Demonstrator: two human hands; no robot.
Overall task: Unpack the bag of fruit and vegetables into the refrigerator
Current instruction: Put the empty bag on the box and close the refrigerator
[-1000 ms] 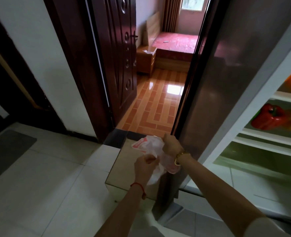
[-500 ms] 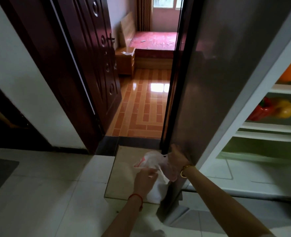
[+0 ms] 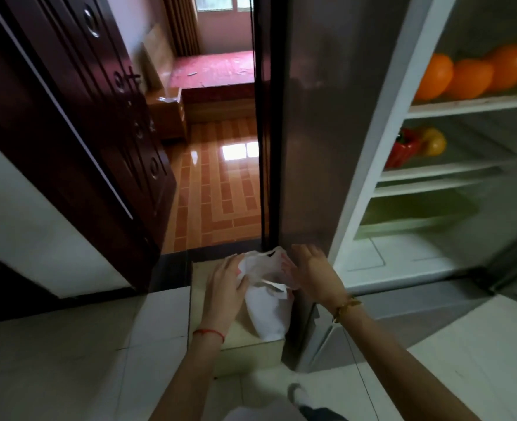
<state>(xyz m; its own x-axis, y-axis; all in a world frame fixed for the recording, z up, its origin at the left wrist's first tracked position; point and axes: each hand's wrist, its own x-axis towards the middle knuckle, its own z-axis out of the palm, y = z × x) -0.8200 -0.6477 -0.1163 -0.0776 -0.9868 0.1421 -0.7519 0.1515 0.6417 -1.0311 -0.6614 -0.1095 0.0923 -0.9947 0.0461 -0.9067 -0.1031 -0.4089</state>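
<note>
A crumpled white plastic bag (image 3: 267,308) lies on a low cardboard box (image 3: 251,357) on the floor, against the bottom edge of the open refrigerator door (image 3: 327,117). My left hand (image 3: 223,290) rests on the bag's left side with fingers fairly straight. My right hand (image 3: 310,268) touches the bag's right top with fingers spread. In the open refrigerator, three oranges (image 3: 466,77) sit on an upper shelf. A red pepper (image 3: 403,150) and a yellow pepper (image 3: 433,142) sit on the shelf below. What is inside the bag is hidden.
A dark wooden room door (image 3: 99,117) stands open at left. Between it and the refrigerator door, a doorway leads onto an orange tiled floor (image 3: 217,183). My shoe (image 3: 296,396) stands on pale tiles just in front of the box.
Both hands gripped the bag above the box a second ago. The bag now lies lower on the box, and both hands have opened onto its sides. The view has tilted down and right.
</note>
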